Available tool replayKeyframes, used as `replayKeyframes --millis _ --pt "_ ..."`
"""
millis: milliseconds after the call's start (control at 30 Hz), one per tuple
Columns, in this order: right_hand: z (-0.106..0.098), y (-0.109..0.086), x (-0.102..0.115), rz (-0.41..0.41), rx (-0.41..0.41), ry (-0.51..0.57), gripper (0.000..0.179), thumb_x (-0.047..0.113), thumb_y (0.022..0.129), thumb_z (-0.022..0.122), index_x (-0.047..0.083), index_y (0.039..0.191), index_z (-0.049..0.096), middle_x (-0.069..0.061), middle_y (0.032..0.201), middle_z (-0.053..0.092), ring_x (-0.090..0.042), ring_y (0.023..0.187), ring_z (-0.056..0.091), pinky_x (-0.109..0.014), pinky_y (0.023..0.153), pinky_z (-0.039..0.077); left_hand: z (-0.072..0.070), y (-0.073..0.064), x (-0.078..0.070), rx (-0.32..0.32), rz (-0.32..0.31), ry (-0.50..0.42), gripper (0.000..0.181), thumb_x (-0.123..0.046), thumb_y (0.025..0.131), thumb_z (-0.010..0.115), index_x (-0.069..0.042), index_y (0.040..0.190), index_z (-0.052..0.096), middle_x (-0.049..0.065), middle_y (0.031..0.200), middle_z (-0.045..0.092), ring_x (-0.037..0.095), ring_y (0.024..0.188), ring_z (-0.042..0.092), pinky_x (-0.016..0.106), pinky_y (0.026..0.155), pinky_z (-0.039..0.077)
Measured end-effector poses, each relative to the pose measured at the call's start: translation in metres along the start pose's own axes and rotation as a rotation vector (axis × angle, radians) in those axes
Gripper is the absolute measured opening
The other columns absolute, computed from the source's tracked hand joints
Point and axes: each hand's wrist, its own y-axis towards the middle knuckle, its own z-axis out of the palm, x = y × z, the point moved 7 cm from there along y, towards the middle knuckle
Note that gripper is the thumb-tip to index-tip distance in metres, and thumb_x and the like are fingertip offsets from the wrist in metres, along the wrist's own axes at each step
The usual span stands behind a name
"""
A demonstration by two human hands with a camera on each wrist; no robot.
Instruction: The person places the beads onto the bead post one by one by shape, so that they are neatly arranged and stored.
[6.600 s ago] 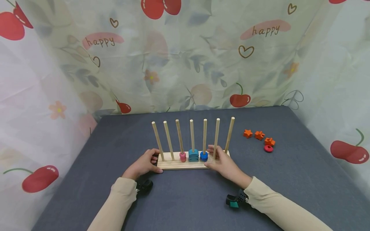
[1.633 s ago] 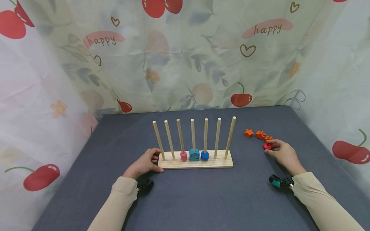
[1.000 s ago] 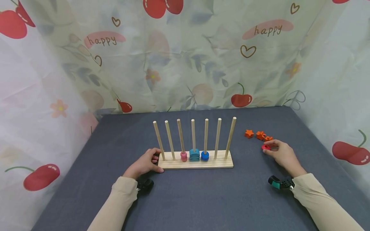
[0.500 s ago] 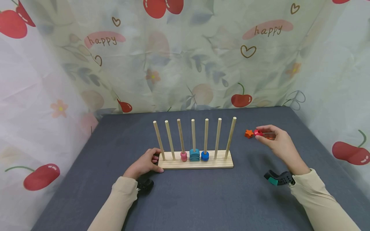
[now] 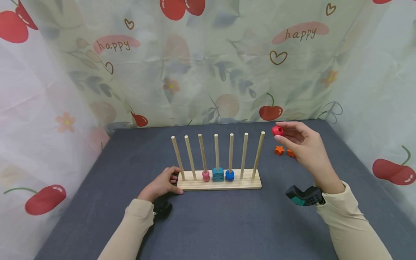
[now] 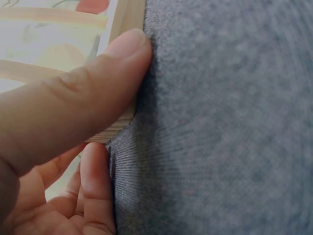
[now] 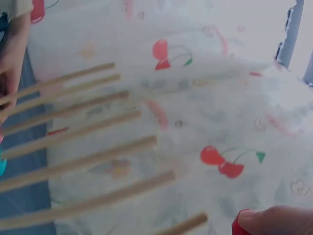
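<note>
My left hand (image 5: 160,185) grips the left end of a wooden peg board (image 5: 201,185), thumb at the front corner and fingers behind; the left wrist view shows the thumb (image 6: 98,93) along its edge. Several upright pegs stand on the board. A pink bead (image 5: 206,176) sits on the third peg from the left, teal pieces (image 5: 218,174) on the fourth, a blue bead (image 5: 229,176) on the fifth. Raised beside the top of the rightmost peg (image 5: 259,153), my right hand (image 5: 305,146) pinches a red bead (image 5: 276,130) with a hole, between thumb and fingertips.
Beneath the right hand an orange star bead (image 5: 279,150) lies on the dark table (image 5: 211,224), with another orange bead (image 5: 291,153) partly hidden by the hand. Behind the table hangs a curtain (image 5: 201,72) printed with cherries.
My right hand left the board, took the red bead from beside the orange beads, and has lifted it up and left toward the rightmost peg. My left hand stays on the board.
</note>
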Motion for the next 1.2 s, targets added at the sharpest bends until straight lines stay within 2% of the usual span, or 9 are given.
replayKeyframes --millis 133,267,433,700,967,1100,1200 --pt "0.008 -0.001 0.02 -0.097 -0.019 0.102 0.04 0.006 0.086 0.071 0.001 0.124 0.061 0.007 0.112 0.06 -0.004 0.098 0.063 -0.013 0.08 0.051 0.0 0.0 0.0 0.004 0.001 -0.001 0.076 -0.002 0.067 0.086 -0.001 0.132 0.048 0.018 0.128 0.042 0.03 0.113 0.05 0.045 0.099 0.043" --pt "0.018 0.001 0.036 -0.157 -0.021 0.13 0.04 0.004 0.086 0.071 0.001 0.124 0.061 0.004 0.113 0.059 -0.007 0.1 0.062 -0.013 0.083 0.051 0.001 0.0 0.0 0.004 0.005 0.0 0.076 -0.002 0.067 0.087 -0.001 0.132 0.048 0.018 0.127 0.043 0.03 0.112 0.05 0.045 0.099 0.044" --pt "0.034 0.004 0.049 -0.208 0.016 0.147 0.038 0.004 0.087 0.07 0.001 0.123 0.06 0.001 0.115 0.062 -0.01 0.101 0.062 -0.016 0.087 0.05 0.001 0.0 0.001 0.004 0.008 0.003 0.077 -0.003 0.067 0.087 -0.001 0.132 0.048 0.018 0.128 0.043 0.03 0.113 0.05 0.045 0.099 0.044" --pt "0.063 0.012 0.056 -0.283 0.076 0.089 0.034 0.005 0.087 0.07 0.003 0.121 0.063 -0.005 0.116 0.06 -0.006 0.102 0.061 -0.017 0.091 0.049 0.0 0.0 0.001 0.012 0.003 -0.009 0.077 -0.003 0.067 0.087 -0.002 0.134 0.047 0.019 0.128 0.042 0.03 0.113 0.05 0.046 0.099 0.043" --pt "0.081 0.014 0.05 -0.331 0.095 -0.049 0.039 0.007 0.085 0.072 0.007 0.124 0.063 -0.004 0.119 0.06 -0.015 0.113 0.06 -0.026 0.098 0.047 0.0 0.001 0.002 0.01 0.003 -0.003 0.077 -0.004 0.067 0.087 -0.002 0.133 0.048 0.018 0.128 0.042 0.03 0.114 0.05 0.045 0.099 0.044" --pt "0.086 0.015 0.045 -0.319 0.093 -0.098 0.036 0.011 0.086 0.072 0.008 0.121 0.064 -0.002 0.117 0.062 -0.014 0.109 0.06 -0.031 0.095 0.05 0.001 0.001 0.002 0.009 -0.002 -0.009 0.077 -0.003 0.068 0.087 -0.003 0.133 0.048 0.017 0.129 0.042 0.03 0.114 0.05 0.045 0.099 0.043" --pt "0.09 0.015 0.041 -0.301 0.106 -0.09 0.035 0.013 0.087 0.072 0.01 0.121 0.066 -0.002 0.115 0.062 -0.012 0.098 0.058 -0.028 0.085 0.051 0.001 0.001 0.002 0.006 -0.001 -0.006 0.077 -0.003 0.067 0.087 -0.003 0.133 0.048 0.017 0.128 0.042 0.03 0.113 0.05 0.045 0.099 0.044"
